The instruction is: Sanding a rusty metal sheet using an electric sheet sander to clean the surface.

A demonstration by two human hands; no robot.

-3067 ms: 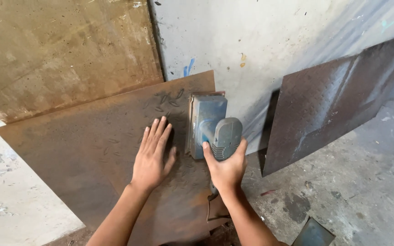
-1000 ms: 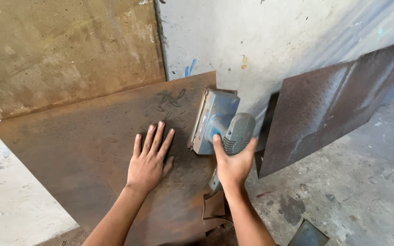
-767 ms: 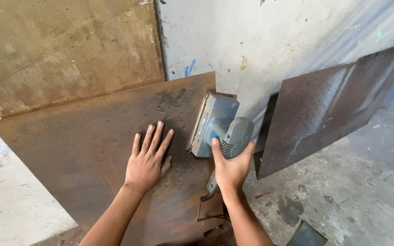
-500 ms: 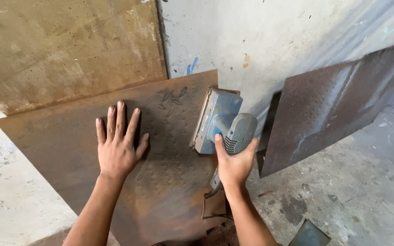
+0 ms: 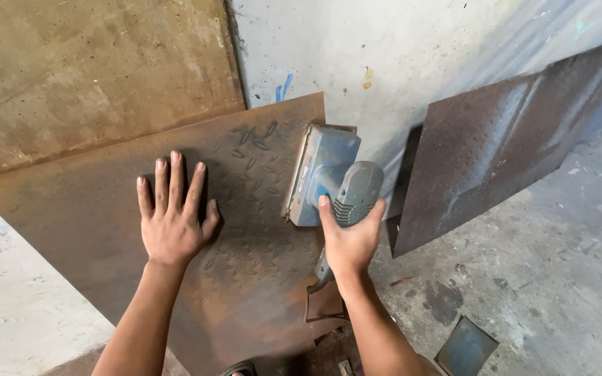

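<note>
A large rusty checker-pattern steel plate [image 5: 85,216] leans against the wall. My left hand [image 5: 173,217] lies flat on its middle with the fingers spread. My right hand [image 5: 350,237] grips the rear handle of a blue-grey electric sander [image 5: 323,173]. The sander's flat pad rests on the plate near its upper right edge.
A second rusty plate [image 5: 496,146] leans on the wall to the right. A small square metal piece [image 5: 465,346] lies on the concrete floor [image 5: 559,278] at lower right. Small rusty scraps [image 5: 325,306] sit by the big plate's lower edge. The wall [image 5: 398,49] behind is stained concrete.
My left hand slid from beside the sander leftward to the plate's middle. The sander, held throughout by my right hand, moved slightly up and right along the plate's edge.
</note>
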